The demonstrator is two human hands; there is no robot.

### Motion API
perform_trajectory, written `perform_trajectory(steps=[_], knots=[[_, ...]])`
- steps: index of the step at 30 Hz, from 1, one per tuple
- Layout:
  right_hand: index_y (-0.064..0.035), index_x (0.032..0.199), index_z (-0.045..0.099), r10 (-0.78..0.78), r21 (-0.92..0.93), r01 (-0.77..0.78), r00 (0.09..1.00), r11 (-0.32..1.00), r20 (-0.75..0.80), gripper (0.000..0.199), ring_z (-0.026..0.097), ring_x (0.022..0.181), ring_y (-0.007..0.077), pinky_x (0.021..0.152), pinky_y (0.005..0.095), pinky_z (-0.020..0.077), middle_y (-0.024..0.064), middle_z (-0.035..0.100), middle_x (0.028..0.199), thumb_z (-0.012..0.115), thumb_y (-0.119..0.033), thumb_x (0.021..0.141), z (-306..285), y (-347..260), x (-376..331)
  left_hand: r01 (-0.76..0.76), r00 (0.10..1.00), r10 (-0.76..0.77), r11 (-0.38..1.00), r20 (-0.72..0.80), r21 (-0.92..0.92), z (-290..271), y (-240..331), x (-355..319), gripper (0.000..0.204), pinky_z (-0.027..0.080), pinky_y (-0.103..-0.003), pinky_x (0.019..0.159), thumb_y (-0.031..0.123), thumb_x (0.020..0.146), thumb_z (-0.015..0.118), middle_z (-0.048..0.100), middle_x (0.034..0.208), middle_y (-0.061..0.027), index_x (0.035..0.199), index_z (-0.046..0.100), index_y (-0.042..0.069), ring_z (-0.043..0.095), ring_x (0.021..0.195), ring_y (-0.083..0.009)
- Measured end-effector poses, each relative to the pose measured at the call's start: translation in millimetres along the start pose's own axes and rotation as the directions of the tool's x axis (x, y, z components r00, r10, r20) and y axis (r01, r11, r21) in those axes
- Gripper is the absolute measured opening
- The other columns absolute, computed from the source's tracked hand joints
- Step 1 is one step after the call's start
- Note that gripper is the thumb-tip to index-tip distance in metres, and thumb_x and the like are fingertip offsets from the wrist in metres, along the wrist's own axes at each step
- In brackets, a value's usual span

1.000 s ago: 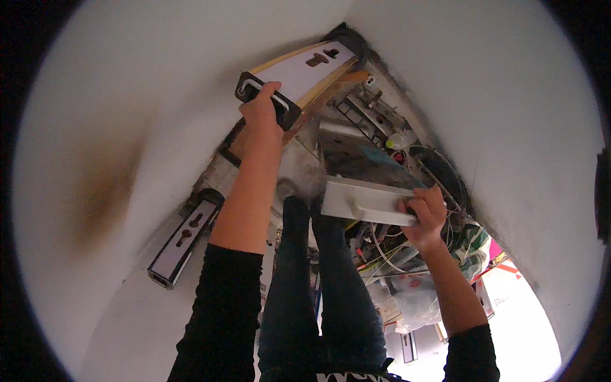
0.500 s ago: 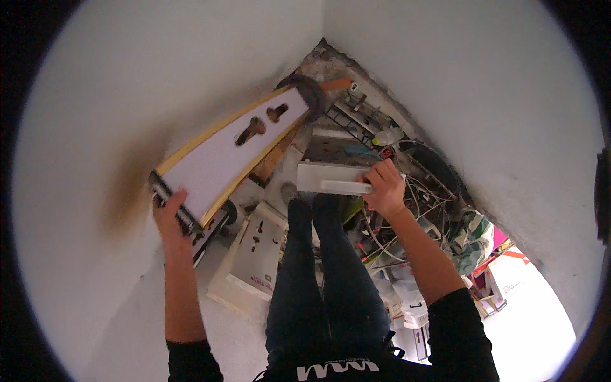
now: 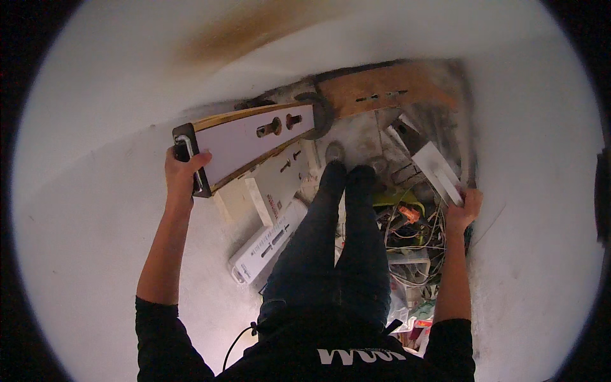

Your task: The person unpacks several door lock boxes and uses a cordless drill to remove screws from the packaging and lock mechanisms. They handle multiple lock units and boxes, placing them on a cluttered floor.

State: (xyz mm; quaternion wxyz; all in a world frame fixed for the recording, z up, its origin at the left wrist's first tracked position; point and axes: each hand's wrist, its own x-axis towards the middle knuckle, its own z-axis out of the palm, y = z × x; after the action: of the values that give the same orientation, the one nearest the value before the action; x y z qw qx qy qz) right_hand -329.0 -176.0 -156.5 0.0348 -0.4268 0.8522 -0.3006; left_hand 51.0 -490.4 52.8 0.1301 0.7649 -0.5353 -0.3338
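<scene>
Left hand [image 3: 178,170], nine o'clock, is gripping a case [image 3: 237,145]; right hand [image 3: 464,209], three, a box [image 3: 436,167]; end-holding may be risking tipping.

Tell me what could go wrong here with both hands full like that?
The left hand grips the long lilac-faced case with yellowish edges by one end, so it might swing and bump the white box with dark keyhole-shaped cutouts nearby. The tangle of thin cables beside the dark-trousered legs could trip someone. The right hand might drop its flat white rectangular panel.
</scene>
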Motion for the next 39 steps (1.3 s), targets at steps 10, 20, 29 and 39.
perform_trajectory(steps=[10, 20, 29, 39], knots=[[-0.0027, 0.071, 0.053, -0.049, -0.073, 0.046, 0.998, 0.996, -0.041, 0.013, 0.048, 0.067, 0.0288, 0.058, 0.0374, 0.0399, 0.0109, 0.050, 0.071, 0.065, 0.000, 0.066, -5.7, 3.6, 3.9, -0.013, 1.000, 0.014, 0.970, -0.001, 0.243, -1.9, -64.2, 14.0, 0.056, 0.043, -0.028, 0.067, 0.025, 0.054, 0.076, 0.052, 0.081, -0.0084, 0.095, 0.045, 0.002, 0.052, 0.072, -0.0184], [-0.0028, 0.069, 0.051, -0.044, -0.093, 0.038, 0.997, 0.995, -0.057, 0.014, 0.046, 0.066, 0.0285, 0.058, 0.0377, 0.0393, 0.0113, 0.047, 0.069, 0.065, 0.000, 0.067, 2.7, -6.2, 4.2, -0.260, 0.941, 0.129, 0.868, 0.314, 0.423, 5.5, -66.1, -3.4, 0.066, 0.048, -0.035, 0.072, 0.015, 0.054, 0.076, 0.061, 0.090, -0.0174, 0.109, 0.042, 0.002, 0.061, 0.079, -0.0284], [-0.0031, 0.069, 0.052, -0.001, -0.091, -0.007, 0.997, 0.996, -0.079, 0.015, 0.048, 0.067, 0.0281, 0.059, 0.0365, 0.0404, 0.0096, 0.048, 0.070, 0.067, -0.002, 0.067, -2.2, -2.4, -4.6, -0.450, 0.833, 0.200, 0.788, 0.515, 0.421, 66.0, -77.9, -32.7, 0.066, 0.048, -0.037, 0.072, 0.018, 0.051, 0.076, 0.060, 0.088, -0.0175, 0.107, 0.043, 0.003, 0.060, 0.082, -0.0332], [-0.0017, 0.071, 0.052, 0.016, -0.125, -0.023, 0.999, 0.992, -0.049, 0.014, 0.047, 0.066, 0.0252, 0.058, 0.0346, 0.0397, 0.0081, 0.049, 0.068, 0.063, 0.004, 0.065, -5.7, -8.4, -4.4, -0.332, 0.905, 0.128, 0.810, 0.407, 0.484, 22.4, -81.8, -26.6, 0.068, 0.047, -0.039, 0.075, 0.023, 0.053, 0.074, 0.060, 0.090, -0.0186, 0.111, 0.045, 0.003, 0.060, 0.083, -0.0340]])
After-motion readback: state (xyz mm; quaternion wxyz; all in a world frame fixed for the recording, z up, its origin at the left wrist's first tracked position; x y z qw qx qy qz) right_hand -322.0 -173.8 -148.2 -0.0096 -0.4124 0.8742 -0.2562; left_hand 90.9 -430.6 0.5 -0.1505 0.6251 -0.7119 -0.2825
